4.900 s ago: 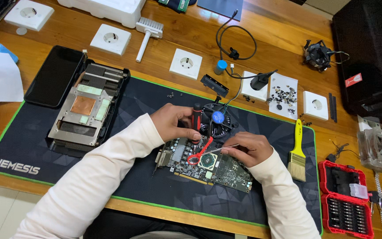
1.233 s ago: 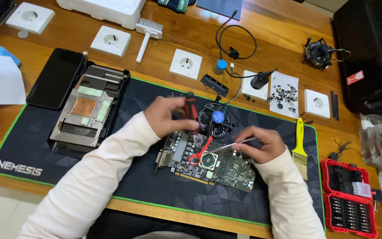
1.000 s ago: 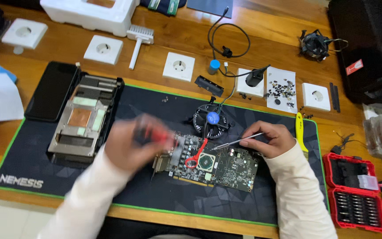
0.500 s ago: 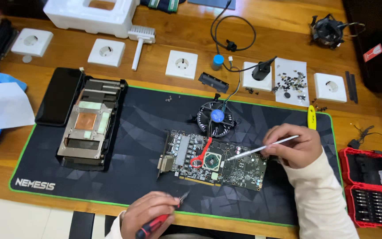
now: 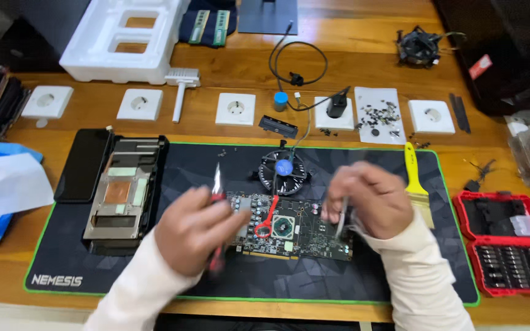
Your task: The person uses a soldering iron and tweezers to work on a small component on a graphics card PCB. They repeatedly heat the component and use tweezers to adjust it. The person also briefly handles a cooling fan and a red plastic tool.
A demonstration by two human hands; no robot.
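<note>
our left hand [image 5: 192, 230] has its fingers closed around a red-handled screwdriver [image 5: 217, 202], its metal tip pointing up at the left edge of the circuit board [image 5: 295, 230]. our right hand [image 5: 372, 199] grips thin metal tweezers [image 5: 341, 217], tips down on the board's right half. the board lies flat at the middle of the black mat [image 5: 338, 285], a red looped strip [image 5: 267, 222] across its chip. just beyond the board sits a round fan [image 5: 284, 171]. left of the board, a metal heatsink [image 5: 121, 193]; right of it, a yellow brush [image 5: 417, 187], then a red bit case [image 5: 510, 242] on the wooden worktop [image 5: 228, 132].
</note>
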